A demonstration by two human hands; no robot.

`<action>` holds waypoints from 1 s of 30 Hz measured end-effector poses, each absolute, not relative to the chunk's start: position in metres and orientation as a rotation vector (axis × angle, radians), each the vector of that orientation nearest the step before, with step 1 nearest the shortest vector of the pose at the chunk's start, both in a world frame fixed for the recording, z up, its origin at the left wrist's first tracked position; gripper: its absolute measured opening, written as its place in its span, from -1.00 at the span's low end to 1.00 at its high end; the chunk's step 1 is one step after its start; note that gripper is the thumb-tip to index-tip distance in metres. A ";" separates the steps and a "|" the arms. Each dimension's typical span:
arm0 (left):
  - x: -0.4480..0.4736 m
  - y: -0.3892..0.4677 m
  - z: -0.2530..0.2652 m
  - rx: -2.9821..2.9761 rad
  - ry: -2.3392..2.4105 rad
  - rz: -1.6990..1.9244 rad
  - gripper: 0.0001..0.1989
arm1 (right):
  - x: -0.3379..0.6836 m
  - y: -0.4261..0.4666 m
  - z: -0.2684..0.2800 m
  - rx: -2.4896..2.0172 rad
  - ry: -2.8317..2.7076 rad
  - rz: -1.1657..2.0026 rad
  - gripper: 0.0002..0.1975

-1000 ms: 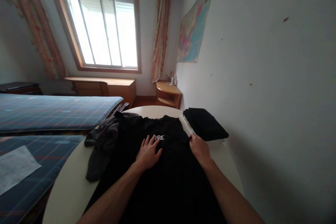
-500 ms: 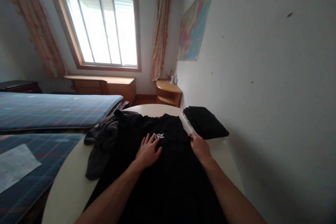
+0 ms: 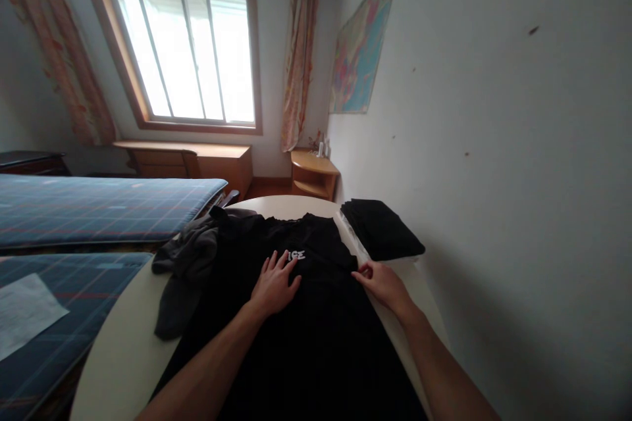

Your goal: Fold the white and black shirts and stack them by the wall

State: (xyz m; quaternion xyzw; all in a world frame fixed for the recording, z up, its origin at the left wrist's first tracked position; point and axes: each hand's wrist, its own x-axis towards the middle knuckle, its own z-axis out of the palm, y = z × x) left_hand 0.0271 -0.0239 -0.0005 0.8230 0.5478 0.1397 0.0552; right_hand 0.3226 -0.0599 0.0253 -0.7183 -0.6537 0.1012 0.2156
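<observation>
A black T-shirt (image 3: 306,335) with white lettering on its chest is spread over the round cream table (image 3: 116,335), its neckline toward the far edge. My left hand (image 3: 274,284) lies flat on the chest, fingers spread, partly covering the print. At the shirt's right sleeve edge, my right hand (image 3: 384,281) has thumb and index finger pinched together on the cloth. Just beyond that hand sits a stack of folded black clothes (image 3: 382,230) on white wrapping. A crumpled dark grey garment (image 3: 185,270) lies by the shirt's left side.
Two plaid mattresses (image 3: 108,207) are left of the table, with a white paper (image 3: 29,312) on the nearer one. The wall (image 3: 518,243) runs close along the right. A wooden desk (image 3: 217,158) and a corner shelf (image 3: 316,168) stand by the window.
My right hand has shifted slightly down along the sleeve edge, its wrist turned outward and its forearm now farther right of the shirt. My left hand stays flat on the chest.
</observation>
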 end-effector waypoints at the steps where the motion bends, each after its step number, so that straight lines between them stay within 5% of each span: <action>1: 0.027 -0.024 -0.001 2.497 1.662 0.424 -0.44 | 0.324 -0.060 0.025 -1.989 -1.806 0.302 -0.78; 22: 0.028 -0.024 -0.001 2.495 1.669 0.431 -0.44 | 0.319 -0.058 0.024 -1.947 -1.764 0.269 -0.87; 27: 0.027 -0.023 -0.003 2.509 1.665 0.444 -0.43 | 0.310 -0.065 0.033 -1.807 -1.921 0.160 -0.81; 30: 0.027 -0.025 -0.003 2.535 1.641 0.455 -0.41 | 0.295 -0.071 0.037 -1.566 -2.146 0.114 -0.60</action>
